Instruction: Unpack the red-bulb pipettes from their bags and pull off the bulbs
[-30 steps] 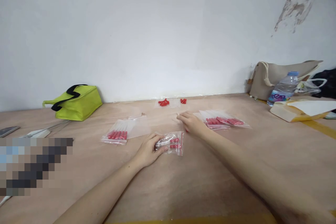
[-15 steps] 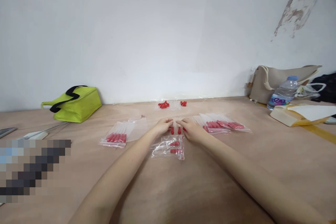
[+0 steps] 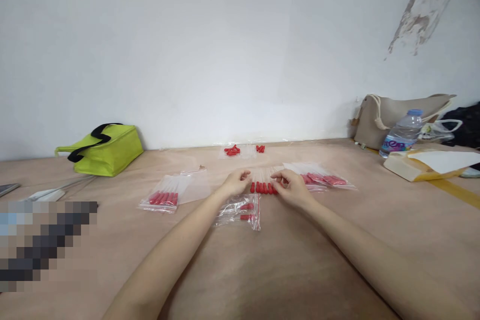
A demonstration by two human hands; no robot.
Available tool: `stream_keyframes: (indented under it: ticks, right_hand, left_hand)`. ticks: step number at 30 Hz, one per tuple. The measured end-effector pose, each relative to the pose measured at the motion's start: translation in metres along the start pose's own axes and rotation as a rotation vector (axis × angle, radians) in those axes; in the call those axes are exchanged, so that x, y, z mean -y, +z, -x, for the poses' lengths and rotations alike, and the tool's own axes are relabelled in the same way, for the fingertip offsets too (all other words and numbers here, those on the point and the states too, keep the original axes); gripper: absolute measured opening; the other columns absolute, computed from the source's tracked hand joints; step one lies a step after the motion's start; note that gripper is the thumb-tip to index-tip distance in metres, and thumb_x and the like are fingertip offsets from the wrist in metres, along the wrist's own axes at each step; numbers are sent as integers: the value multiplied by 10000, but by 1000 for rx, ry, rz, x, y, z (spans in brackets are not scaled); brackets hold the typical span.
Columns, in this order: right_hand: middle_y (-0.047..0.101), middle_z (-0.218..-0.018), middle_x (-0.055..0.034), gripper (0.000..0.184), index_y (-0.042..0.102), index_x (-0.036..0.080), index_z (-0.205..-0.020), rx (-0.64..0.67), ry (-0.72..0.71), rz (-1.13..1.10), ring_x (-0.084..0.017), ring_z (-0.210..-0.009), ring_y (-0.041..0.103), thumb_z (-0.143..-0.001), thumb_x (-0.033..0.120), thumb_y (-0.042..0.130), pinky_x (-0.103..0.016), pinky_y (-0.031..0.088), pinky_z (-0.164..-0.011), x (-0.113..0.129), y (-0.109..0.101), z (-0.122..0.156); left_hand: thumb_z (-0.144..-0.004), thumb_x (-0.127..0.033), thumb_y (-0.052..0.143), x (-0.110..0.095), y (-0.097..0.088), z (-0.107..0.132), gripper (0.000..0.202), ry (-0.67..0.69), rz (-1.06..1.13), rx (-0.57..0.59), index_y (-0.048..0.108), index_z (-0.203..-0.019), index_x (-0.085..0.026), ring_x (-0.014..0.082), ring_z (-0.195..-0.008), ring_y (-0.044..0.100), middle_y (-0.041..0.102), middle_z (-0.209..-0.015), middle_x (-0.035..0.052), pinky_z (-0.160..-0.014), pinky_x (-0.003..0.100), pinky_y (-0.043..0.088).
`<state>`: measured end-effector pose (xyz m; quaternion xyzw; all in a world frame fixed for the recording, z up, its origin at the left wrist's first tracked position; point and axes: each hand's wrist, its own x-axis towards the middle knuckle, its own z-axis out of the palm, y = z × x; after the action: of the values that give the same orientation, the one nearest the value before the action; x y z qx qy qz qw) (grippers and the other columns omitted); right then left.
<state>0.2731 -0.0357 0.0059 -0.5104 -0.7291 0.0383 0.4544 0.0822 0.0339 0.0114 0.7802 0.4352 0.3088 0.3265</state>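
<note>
Both hands meet over a row of clear droppers with red bulbs (image 3: 263, 187) lying on the tan table. My left hand (image 3: 235, 183) curls its fingers against the left end of the row. Against the right end, my right hand (image 3: 291, 186) pinches with bent fingers. Just in front of them lies a small clear zip bag (image 3: 240, 211) holding two red-bulb droppers, untouched. More filled bags lie to the left (image 3: 165, 196) and to the right (image 3: 324, 178).
Loose red pieces (image 3: 233, 150) sit near the wall. A lime green bag (image 3: 102, 148) stands at the back left. A beige bag (image 3: 390, 117), a water bottle (image 3: 401, 134) and a flat box (image 3: 423, 165) stand at the right.
My left hand let go of the small zip bag and moved up to the droppers. Both hands now gather several red-bulb droppers into a row; my right hand shifted slightly right.
</note>
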Motion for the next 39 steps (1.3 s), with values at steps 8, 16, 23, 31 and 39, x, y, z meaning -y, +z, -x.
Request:
stream_keyframes:
  ticks: [8, 16, 23, 31, 39]
  right_hand:
    - [599, -654, -14, 69, 652, 197, -726, 268, -196, -99, -144, -687, 509, -727, 216, 586, -284, 378, -687, 37, 14, 24]
    - [556, -690, -23, 293, 616, 175, -771, 370, -184, 15, -148, -691, 455, -709, 461, 610, -267, 341, -650, 43, 23, 30]
    - [531, -804, -16, 248, 534, 178, -773, 390, -142, -66, -152, -759, 457, -624, 300, 689, -260, 358, -682, 49, 24, 33]
    - [569, -853, -30, 160, 547, 163, -805, 435, -195, -160, -157, -825, 485, -657, 109, 576, -276, 376, -758, 52, 24, 32]
    - [515, -668, 25, 140, 538, 158, -707, 575, -59, -187, -89, -602, 450, -584, 135, 599, -193, 348, -548, 53, 19, 29]
  left_hand:
    - [-853, -362, 437, 0, -37, 89, 338, 285, -275, 21, 537, -1140, -214, 195, -1080, 497, 561, -1165, 55, -952, 360, 383]
    - [-866, -423, 391, 11, -28, 111, 484, 293, -450, 123, 370, -1299, -208, 203, -1189, 421, 454, -1302, 68, -1001, 377, 350]
    - [-861, -437, 394, 10, -29, 115, 517, 343, -569, 84, 326, -1325, -217, 207, -1281, 286, 344, -1381, 63, -1068, 421, 233]
    - [-863, -484, 340, 12, -29, 116, 599, 295, -630, 125, 216, -1371, -191, 185, -1319, 195, 233, -1430, 66, -1088, 392, 182]
    - [-792, -656, 245, 10, -32, 116, 817, 29, -770, 247, 107, -1392, -119, 238, -1334, 41, 48, -1445, 103, -1086, 421, 83]
